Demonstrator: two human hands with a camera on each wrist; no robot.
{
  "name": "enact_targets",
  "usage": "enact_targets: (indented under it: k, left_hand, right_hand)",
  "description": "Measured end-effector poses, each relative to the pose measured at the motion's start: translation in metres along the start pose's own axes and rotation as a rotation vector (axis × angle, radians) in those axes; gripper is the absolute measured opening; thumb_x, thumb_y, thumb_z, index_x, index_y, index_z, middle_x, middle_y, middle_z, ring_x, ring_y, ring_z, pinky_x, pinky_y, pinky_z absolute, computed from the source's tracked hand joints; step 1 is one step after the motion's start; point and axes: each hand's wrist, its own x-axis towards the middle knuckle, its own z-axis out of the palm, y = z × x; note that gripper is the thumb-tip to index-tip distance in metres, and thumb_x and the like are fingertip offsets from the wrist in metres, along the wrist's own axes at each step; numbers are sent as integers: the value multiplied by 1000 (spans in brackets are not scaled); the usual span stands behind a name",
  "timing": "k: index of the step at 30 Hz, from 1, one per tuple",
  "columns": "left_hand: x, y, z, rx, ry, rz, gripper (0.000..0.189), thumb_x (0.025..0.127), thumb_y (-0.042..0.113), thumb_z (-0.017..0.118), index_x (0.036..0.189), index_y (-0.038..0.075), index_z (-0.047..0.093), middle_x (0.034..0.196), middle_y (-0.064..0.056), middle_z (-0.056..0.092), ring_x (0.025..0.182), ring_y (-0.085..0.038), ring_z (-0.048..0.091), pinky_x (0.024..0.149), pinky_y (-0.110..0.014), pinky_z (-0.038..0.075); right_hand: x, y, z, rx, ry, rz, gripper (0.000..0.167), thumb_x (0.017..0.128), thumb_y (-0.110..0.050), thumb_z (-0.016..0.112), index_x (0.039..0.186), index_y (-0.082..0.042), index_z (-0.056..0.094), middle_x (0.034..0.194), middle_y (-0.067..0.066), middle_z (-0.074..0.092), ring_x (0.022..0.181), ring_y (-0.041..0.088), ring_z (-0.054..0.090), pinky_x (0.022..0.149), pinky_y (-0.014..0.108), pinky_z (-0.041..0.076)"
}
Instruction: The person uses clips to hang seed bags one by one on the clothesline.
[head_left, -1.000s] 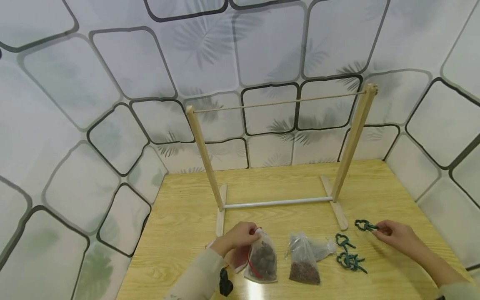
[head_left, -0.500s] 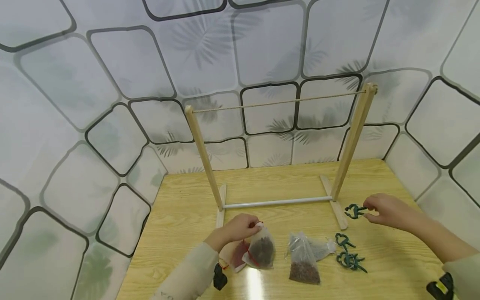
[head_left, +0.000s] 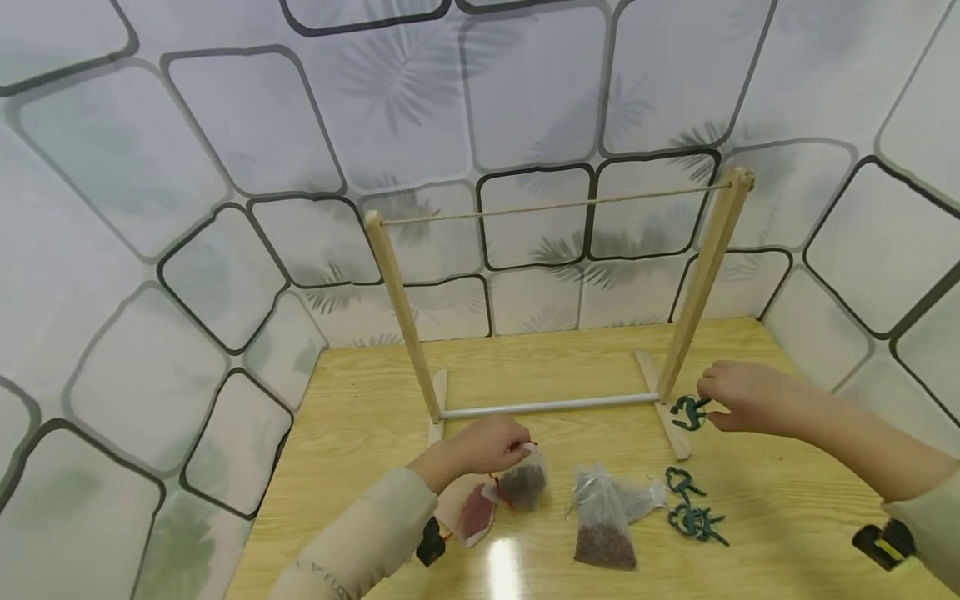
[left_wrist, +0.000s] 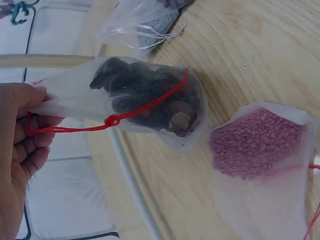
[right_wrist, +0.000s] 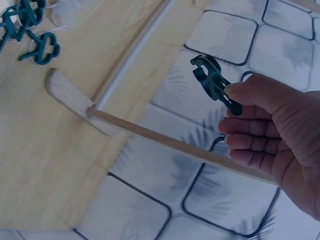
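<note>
My left hand (head_left: 487, 446) pinches the gathered top of a white mesh drawstring bag (left_wrist: 150, 95) with dark lumps inside and a red cord. In the head view the bag hangs over the table's front middle. Between thumb and fingers, my right hand (head_left: 750, 400) holds a dark green plastic clip (right_wrist: 212, 80) near the frame's right post. A second mesh bag with pink grains (left_wrist: 260, 142) lies on the table below the left hand. Several more green clips (head_left: 693, 521) lie in a cluster on the right.
A wooden frame with two posts (head_left: 701, 283), a cord (head_left: 555, 207) strung between their tops and a white bottom rod (head_left: 551, 407) stands at the back. A bag of reddish-brown grains (head_left: 603, 542) and a bag of grey grains (head_left: 637, 498) lie front centre.
My left hand has lifted the bag of dark lumps off the table and forward. The right hand has carried its clip up, left and towards the right post.
</note>
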Motion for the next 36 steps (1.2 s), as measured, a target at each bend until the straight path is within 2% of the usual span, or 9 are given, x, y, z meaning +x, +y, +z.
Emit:
enact_targets:
  k: [5,8,13,17,21,26,29,31,36]
  left_hand:
    - [9,-1,-13,108,72,64,28,91,13,58,64,15,53,55,7,42,52,-3,30,55,-18,28]
    - [14,-3,-25,146,64,57,28,91,14,59,64,15,52,55,8,39,53,-4,28,56,-19,27]
    - [26,-4,-47,144,-15,55,28,93,14,55,65,15,50,58,9,35,54,-5,27,56,-20,26]
    - [34,-2,-65,96,-92,7,31,94,13,54,64,16,45,57,9,32,54,-6,26,56,-20,26]
    - [48,2,-76,60,-133,-23,32,94,13,54,64,16,43,57,8,31,54,-7,26,56,-21,26]
    - [64,5,-89,-27,-187,-104,33,96,14,50,66,17,39,58,6,30,53,-8,26,56,-21,26]
    - [72,6,-99,-96,-174,-150,30,98,15,48,68,16,43,59,5,34,52,-8,28,55,-21,28]
    - [77,7,-106,-118,-135,-159,29,98,16,48,69,15,47,59,6,38,51,-8,29,55,-21,29]
    - [88,10,-120,-73,-8,-149,28,98,17,49,71,13,49,59,5,40,51,-8,32,56,-21,29]
  right_hand:
    - [9,1,-25,-74,49,-66,26,66,-14,81,72,-12,55,68,-5,51,62,13,48,54,26,43]
    - [14,2,-43,-123,31,-72,26,66,-16,81,72,-12,55,68,-5,50,62,12,47,55,26,43]
    - [23,2,-72,-220,-62,-61,28,66,-17,80,68,-13,53,63,-5,45,58,11,41,53,27,39]
    - [35,2,-91,-249,-147,-49,26,66,-18,80,70,-12,55,64,-4,48,60,12,43,54,28,39]
    - [44,2,-107,-200,-205,5,23,66,-16,79,73,-12,58,66,-4,51,61,11,44,53,28,39]
    - [57,4,-124,-123,-257,58,21,67,-15,78,72,-13,58,68,-3,50,60,9,45,51,28,40]
    - [64,7,-132,-108,-266,50,21,67,-16,78,70,-14,57,67,-4,50,58,9,45,50,27,40]
    - [68,8,-137,-97,-267,51,22,67,-15,76,68,-15,55,64,-6,49,56,8,42,50,26,38]
    - [73,13,-148,-93,-242,66,22,67,-12,74,67,-15,52,61,-7,48,54,8,38,50,27,36]
